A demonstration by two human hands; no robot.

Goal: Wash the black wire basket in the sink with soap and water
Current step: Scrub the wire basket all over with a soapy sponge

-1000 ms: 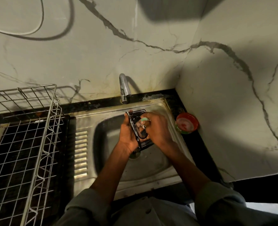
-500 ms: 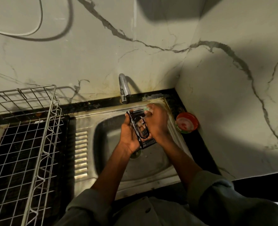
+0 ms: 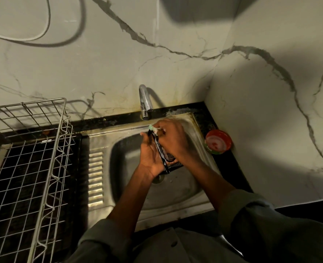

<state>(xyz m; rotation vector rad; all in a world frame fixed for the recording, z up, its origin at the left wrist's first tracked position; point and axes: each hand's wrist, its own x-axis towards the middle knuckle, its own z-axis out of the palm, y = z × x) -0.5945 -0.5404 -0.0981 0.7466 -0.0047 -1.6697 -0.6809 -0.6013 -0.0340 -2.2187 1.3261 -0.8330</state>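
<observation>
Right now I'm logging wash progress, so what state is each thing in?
black wire basket: held on edge over the sink, soapy
left hand: grips the basket
right hand: holds a green scrubber at the basket's top
faucet: no water visible
sink: wet, undrained water not seen

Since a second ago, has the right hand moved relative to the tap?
Yes. The right hand, with a green scrubber, has slid up the black wire basket toward the tap; it was lower on the basket before.
</observation>
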